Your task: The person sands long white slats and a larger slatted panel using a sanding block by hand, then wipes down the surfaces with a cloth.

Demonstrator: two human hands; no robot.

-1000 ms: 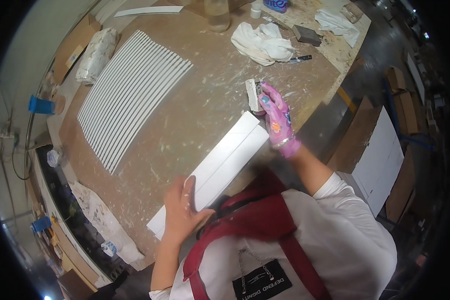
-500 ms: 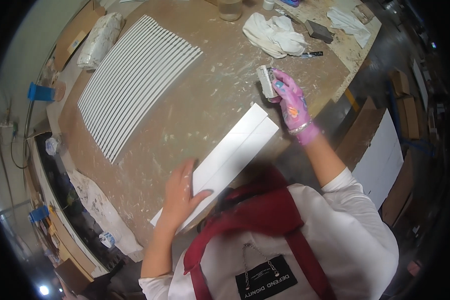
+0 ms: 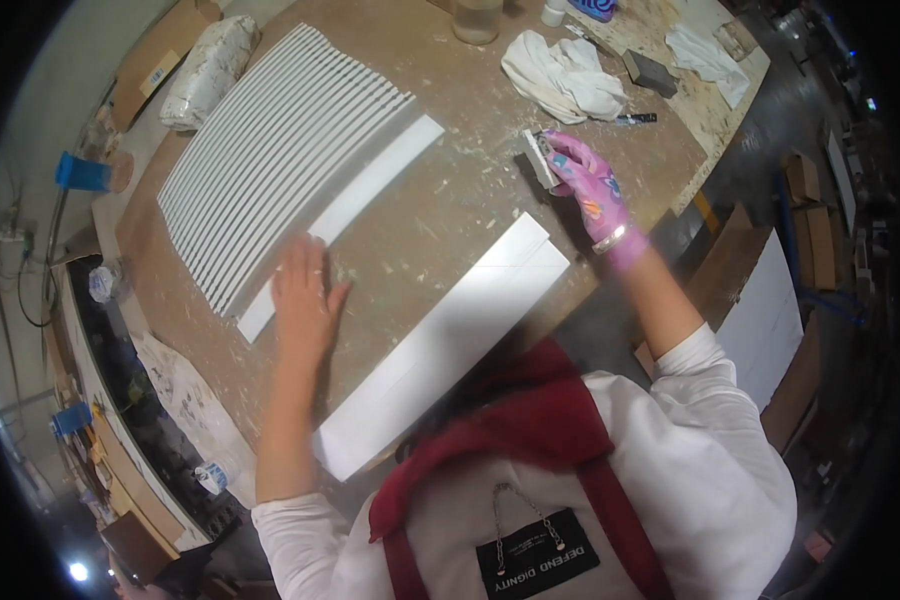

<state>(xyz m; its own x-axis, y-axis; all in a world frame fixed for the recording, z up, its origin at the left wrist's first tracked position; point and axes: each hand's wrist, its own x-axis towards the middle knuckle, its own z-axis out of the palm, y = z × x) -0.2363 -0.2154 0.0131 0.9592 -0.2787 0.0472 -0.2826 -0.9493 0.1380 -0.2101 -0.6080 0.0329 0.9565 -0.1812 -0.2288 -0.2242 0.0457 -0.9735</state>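
Observation:
My bare left hand [image 3: 305, 300] is open, its fingers stretched over a white strip [image 3: 385, 172] and touching it. This strip lies beside a curved row of narrow white strips [image 3: 280, 150] set side by side, with a gap between. In my right hand [image 3: 592, 190], covered by a pink flowered glove, is a dusty grey-white block [image 3: 542, 163] that looks like a sanding block, held just over the table. Close to my body, white flat strips [image 3: 445, 340] lie at a slant along the table's near edge, apart from both hands.
A crumpled white cloth [image 3: 565, 78], a grey block [image 3: 650, 74] and a black-handled tool [image 3: 636, 119] lie at the far right. Behind them stands a jar of liquid [image 3: 476, 20]. A white wrapped bundle [image 3: 210, 75] and blue cup [image 3: 83, 172] are at the left.
A white strip has moved from the near pile to beside the row, with my left hand going forward and left. My right hand keeps its block and has barely shifted.

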